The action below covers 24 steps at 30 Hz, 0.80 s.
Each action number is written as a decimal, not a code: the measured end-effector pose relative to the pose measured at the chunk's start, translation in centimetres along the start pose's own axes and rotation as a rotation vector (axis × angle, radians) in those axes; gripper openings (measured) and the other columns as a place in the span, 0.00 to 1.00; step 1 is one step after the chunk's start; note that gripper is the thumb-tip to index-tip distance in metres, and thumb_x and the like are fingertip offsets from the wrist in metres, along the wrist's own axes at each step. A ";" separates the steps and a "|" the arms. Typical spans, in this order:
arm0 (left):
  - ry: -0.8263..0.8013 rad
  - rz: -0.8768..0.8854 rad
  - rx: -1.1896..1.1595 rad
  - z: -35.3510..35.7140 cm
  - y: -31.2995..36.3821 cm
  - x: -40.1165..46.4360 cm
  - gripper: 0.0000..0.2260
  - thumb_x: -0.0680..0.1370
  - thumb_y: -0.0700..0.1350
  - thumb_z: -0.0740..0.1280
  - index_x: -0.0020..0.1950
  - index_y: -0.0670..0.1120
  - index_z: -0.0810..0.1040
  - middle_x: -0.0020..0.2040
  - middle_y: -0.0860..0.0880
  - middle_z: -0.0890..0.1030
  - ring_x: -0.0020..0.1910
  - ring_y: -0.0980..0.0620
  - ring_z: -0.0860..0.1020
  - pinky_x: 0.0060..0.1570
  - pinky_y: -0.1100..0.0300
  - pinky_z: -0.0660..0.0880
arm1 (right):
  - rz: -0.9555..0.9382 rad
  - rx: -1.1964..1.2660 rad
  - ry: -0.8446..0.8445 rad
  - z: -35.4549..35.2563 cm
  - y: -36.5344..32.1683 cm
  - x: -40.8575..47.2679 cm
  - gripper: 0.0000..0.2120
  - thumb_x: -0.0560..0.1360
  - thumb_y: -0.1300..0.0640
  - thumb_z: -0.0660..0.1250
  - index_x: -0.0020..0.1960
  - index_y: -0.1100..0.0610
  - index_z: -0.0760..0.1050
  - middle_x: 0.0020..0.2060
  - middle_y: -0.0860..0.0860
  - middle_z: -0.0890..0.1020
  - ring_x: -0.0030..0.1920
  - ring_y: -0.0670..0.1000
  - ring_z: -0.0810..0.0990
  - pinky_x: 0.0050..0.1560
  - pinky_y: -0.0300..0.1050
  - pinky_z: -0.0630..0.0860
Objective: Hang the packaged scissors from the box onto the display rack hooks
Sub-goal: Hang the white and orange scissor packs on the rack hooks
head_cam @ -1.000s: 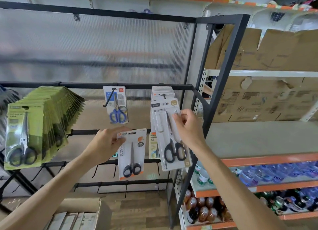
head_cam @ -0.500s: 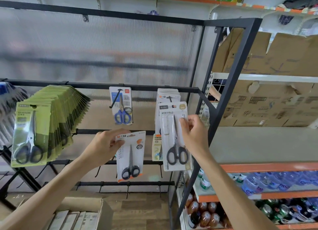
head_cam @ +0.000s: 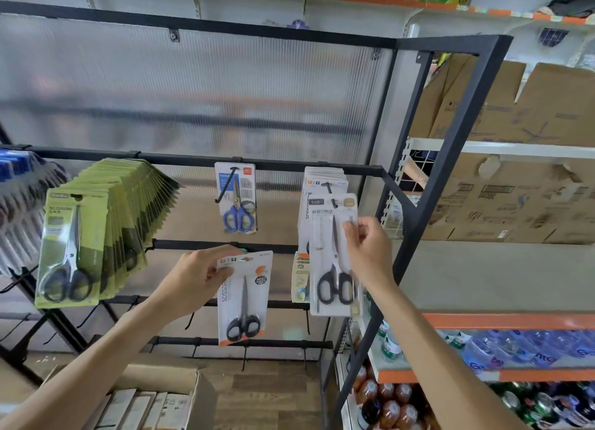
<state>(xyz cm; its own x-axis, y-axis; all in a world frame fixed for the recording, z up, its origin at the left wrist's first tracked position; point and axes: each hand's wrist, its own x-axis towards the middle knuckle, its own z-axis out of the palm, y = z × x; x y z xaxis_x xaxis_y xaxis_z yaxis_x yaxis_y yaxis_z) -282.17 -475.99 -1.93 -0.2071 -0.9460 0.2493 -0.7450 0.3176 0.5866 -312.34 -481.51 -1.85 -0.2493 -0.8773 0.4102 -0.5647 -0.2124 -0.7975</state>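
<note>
The left hand (head_cam: 196,276) pinches the top left corner of a white-and-orange scissors pack (head_cam: 243,297) between thumb and curled fingers, holding it upright in front of the lower rails; the card shows black-handled scissors, blades pointing up, with "SCISSORS" printed down its left edge. The right hand (head_cam: 367,246) pinches the right edge of a taller white scissors pack (head_cam: 333,255), fingertips curled onto its clear blister; this pack holds long scissors with black handles, and its top hole sits at the hook (head_cam: 328,188) where a stack of like white packs (head_cam: 323,180) already hangs from the top rail (head_cam: 193,157); whether the hole is fully over the hook cannot be told.

To the left on the same rail, a single blue-handled pack (head_cam: 237,198) hangs on its own hook, with bare hook in front of it; farther left a thick fan of green packs (head_cam: 96,233) fills another hook. Lower rails carry several bare hooks behind and below the left-hand pack. The black rack post (head_cam: 428,210) stands just right of the right hand, close to the wrist; beyond it are shelves with cardboard cartons (head_cam: 515,191) and drink bottles (head_cam: 528,352). The open box (head_cam: 154,397) sits at the lower left, with more packs standing in it.
</note>
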 end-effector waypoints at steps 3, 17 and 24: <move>-0.021 0.007 -0.013 0.4 1.0 0.9 0.16 0.80 0.39 0.67 0.65 0.54 0.78 0.54 0.55 0.83 0.47 0.58 0.83 0.47 0.62 0.81 | 0.065 -0.079 -0.033 2.2 -0.3 4.3 0.07 0.83 0.55 0.62 0.50 0.58 0.71 0.38 0.47 0.74 0.36 0.45 0.73 0.32 0.33 0.66; 0.014 0.009 -0.012 -0.1 0.9 -0.8 0.17 0.79 0.36 0.66 0.65 0.51 0.78 0.50 0.55 0.82 0.37 0.69 0.79 0.35 0.74 0.72 | -0.037 -0.191 -0.033 2.6 0.1 2.7 0.22 0.79 0.46 0.68 0.63 0.60 0.66 0.54 0.49 0.73 0.46 0.46 0.73 0.34 0.28 0.70; -0.020 0.002 -0.039 0.9 0.9 -0.4 0.18 0.79 0.39 0.67 0.68 0.51 0.77 0.54 0.51 0.84 0.42 0.55 0.83 0.42 0.68 0.78 | -0.064 0.171 -0.597 2.8 -0.8 -9.1 0.22 0.79 0.44 0.65 0.69 0.53 0.70 0.64 0.44 0.78 0.62 0.35 0.76 0.66 0.33 0.71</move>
<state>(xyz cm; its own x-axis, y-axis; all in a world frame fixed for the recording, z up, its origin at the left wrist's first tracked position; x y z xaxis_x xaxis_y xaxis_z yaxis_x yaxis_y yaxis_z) -283.32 -475.32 -2.15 -0.2216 -0.9463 0.2353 -0.7195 0.3216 0.6156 -307.38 -474.53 -6.21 0.2915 -0.9394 0.1803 -0.4181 -0.2947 -0.8593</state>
